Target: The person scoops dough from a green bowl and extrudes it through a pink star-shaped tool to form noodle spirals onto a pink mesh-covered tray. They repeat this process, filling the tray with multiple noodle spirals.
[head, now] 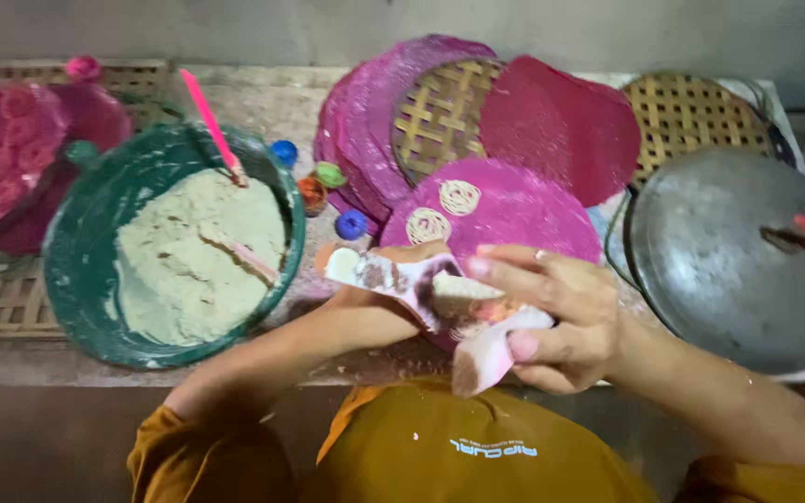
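Two hands [477, 307] grip one piping bag [430, 298].

Dim, soft indoor light from above, no hard shadows, dull sheen on the grey metal lid [733, 256], overall soft focus, motion blur on the right hand [552, 317], foreground dark beneath the surface [263, 98], colours slightly muted

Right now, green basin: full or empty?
Partly full: the green basin holds a mound of pale dough, with bare wall showing on its left.
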`<action>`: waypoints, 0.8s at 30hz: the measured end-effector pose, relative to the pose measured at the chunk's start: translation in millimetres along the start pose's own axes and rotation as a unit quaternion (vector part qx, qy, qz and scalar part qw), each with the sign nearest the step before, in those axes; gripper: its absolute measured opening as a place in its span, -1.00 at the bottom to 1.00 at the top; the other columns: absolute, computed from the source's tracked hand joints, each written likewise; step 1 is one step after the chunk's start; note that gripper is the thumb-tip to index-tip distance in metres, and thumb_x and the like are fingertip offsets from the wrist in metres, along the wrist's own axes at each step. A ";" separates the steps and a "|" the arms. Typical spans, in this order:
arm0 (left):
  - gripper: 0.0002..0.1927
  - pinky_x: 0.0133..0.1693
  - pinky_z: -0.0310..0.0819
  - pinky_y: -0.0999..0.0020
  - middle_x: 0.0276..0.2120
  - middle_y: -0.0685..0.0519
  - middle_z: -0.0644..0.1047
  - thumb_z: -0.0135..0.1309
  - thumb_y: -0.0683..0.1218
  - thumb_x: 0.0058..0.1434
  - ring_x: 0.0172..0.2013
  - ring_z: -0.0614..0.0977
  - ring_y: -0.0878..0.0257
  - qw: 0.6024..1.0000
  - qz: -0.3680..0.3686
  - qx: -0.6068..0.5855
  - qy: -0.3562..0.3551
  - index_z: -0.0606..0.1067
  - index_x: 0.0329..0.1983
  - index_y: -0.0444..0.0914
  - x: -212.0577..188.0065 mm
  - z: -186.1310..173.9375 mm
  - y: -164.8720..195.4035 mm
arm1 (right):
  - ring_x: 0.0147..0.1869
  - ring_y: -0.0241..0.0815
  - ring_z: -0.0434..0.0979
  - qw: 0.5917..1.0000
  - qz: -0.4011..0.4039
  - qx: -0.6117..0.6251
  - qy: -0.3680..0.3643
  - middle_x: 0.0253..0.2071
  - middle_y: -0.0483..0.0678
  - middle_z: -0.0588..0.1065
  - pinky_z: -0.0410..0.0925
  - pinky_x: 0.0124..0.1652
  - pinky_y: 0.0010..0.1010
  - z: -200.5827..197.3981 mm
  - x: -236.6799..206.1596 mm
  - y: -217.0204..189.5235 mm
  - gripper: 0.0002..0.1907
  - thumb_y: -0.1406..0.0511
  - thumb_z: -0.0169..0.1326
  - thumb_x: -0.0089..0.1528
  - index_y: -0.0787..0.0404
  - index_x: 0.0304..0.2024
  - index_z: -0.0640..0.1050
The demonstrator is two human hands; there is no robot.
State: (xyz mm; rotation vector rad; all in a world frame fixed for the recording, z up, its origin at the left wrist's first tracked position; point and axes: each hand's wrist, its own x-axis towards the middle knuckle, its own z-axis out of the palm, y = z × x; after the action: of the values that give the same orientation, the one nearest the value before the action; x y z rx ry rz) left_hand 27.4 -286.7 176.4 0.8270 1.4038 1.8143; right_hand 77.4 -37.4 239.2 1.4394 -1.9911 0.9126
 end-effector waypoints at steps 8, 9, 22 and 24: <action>-0.43 0.17 0.42 0.24 0.09 -0.06 0.48 0.25 -0.11 0.12 0.14 0.51 0.12 0.973 -0.039 0.227 -0.031 0.36 0.19 -0.25 69.8 33.4 20.7 | 0.55 0.16 0.19 0.956 0.278 0.090 0.036 0.50 0.23 0.09 0.15 0.45 -0.03 -32.2 -35.4 -27.6 -0.12 0.06 0.11 0.26 0.16 0.49 0.03; -0.42 0.19 0.41 0.22 0.10 -0.07 0.47 0.25 -0.10 0.11 0.16 0.50 0.11 0.967 -0.043 0.251 -0.022 0.35 0.20 -0.25 74.0 33.2 21.9 | 0.65 0.05 0.03 0.917 0.324 0.229 0.041 0.60 0.14 -0.08 0.09 0.49 -0.09 -41.5 -45.2 -29.1 0.05 0.00 0.23 0.28 0.12 0.56 -0.12; -0.09 0.33 -0.07 -0.13 0.46 -0.32 -0.05 -0.04 -0.18 0.32 0.42 0.03 -0.22 0.868 -0.143 0.145 0.453 -0.29 0.57 -0.21 -13.4 1.0 -172.5 | 0.44 0.00 0.23 0.759 0.473 0.403 0.196 0.31 0.07 0.25 0.12 0.39 -0.12 6.9 -191.1 -27.7 0.15 -0.07 0.38 0.05 0.21 0.47 0.09; -0.18 0.31 0.19 -0.02 0.41 -0.21 0.14 -0.27 -0.15 0.35 0.34 0.29 -0.11 0.903 -0.189 -0.057 0.381 -0.33 0.58 -0.05 -28.0 14.7 -208.6 | 0.35 0.06 0.31 0.741 0.478 0.401 0.247 0.25 0.10 0.29 0.19 0.32 -0.05 1.3 -200.5 -29.8 0.11 -0.02 0.39 0.05 0.19 0.46 0.11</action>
State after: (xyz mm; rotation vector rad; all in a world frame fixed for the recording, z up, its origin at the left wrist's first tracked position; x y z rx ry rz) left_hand 83.6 -264.7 -25.8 -0.2731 1.7377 1.9484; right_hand 166.8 76.7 97.5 0.1960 -1.8856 2.5092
